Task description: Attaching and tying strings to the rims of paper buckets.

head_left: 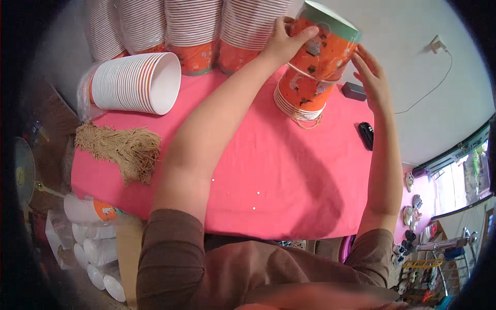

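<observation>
Between my two hands is an orange printed paper bucket [328, 54], turned bottom up, with a green band around its upper end. My left hand [285, 44] grips its left side, thumb laid across the front. Against its right side rest the fingers of my right hand [373, 77]. Directly below stands an upside-down stack of matching buckets [304, 94], several white rims showing at its foot; whether the held bucket sits fully over it I cannot tell. A thin tan cord loop [308, 124] hangs at the stack's lower edge.
On the pink tablecloth [258, 170] lie a bundle of tan cords [121, 147] and a sideways stack of white-rimmed buckets [129, 82]. Tall wrapped bucket stacks [191, 31] line the back. A dark box [354, 91] and a black object [366, 135] are at the right.
</observation>
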The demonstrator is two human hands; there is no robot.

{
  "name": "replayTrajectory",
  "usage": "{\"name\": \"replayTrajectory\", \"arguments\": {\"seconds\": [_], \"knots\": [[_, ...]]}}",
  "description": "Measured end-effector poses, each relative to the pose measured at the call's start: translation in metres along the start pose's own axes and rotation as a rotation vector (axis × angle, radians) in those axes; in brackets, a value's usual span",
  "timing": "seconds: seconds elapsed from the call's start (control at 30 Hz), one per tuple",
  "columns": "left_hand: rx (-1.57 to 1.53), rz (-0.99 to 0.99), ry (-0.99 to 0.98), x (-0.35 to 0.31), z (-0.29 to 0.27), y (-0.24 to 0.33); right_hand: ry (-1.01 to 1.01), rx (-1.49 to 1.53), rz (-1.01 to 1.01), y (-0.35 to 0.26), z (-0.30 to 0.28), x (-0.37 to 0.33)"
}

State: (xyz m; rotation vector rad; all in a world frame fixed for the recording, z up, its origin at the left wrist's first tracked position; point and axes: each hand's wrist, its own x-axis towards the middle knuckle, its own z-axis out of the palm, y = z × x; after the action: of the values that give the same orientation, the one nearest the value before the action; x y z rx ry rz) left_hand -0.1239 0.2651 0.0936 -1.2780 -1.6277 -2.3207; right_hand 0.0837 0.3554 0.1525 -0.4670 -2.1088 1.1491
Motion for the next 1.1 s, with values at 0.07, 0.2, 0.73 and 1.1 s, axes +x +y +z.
{"name": "replayTrajectory", "arguments": {"seconds": [0.07,0.2,0.73,1.1], "knots": [[-0.022,-0.007,-0.111,0.017,-0.002,-0.025,-0.027,-0.012,-0.201,0.022,0.008,0.015],[0.052,0.037,-0.33,0.018,0.014,-0.042,0.028,-0.099,-0.386,0.068,0.01,0.026],[0.181,-0.089,-0.182,-0.041,0.017,-0.074,0.067,-0.492,-0.332,0.116,0.026,-0.008],[0.101,-0.041,-0.207,-0.059,0.011,-0.101,0.03,-0.486,-0.282,0.121,0.043,-0.033]]}}
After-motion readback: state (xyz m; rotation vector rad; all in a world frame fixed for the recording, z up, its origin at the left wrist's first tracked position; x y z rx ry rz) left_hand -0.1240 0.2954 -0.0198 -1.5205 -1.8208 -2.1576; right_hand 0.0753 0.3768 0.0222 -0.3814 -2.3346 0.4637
